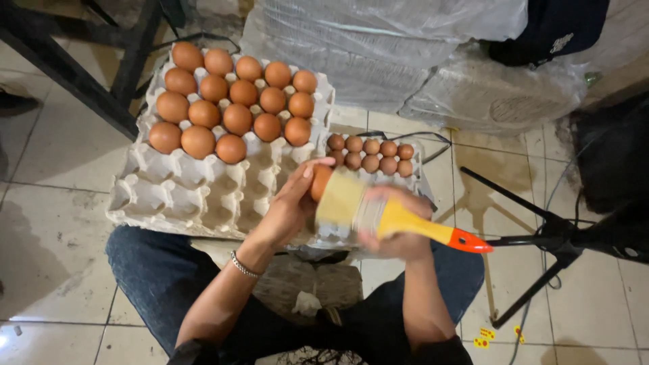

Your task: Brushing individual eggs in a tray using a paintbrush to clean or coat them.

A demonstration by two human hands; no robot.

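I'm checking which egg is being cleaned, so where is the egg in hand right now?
In the head view the egg sits mid-frame in the left hand, against the bristles of the paintbrush held by the right hand, between the two egg trays.

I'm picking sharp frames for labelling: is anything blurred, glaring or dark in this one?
Head view: the right hand and the brush are smeared by motion blur; the left hand, the egg it holds and the near tray of eggs are sharp; there is mild glare on the plastic-wrapped bundles and on the floor tile at lower left; the right edge is dark.
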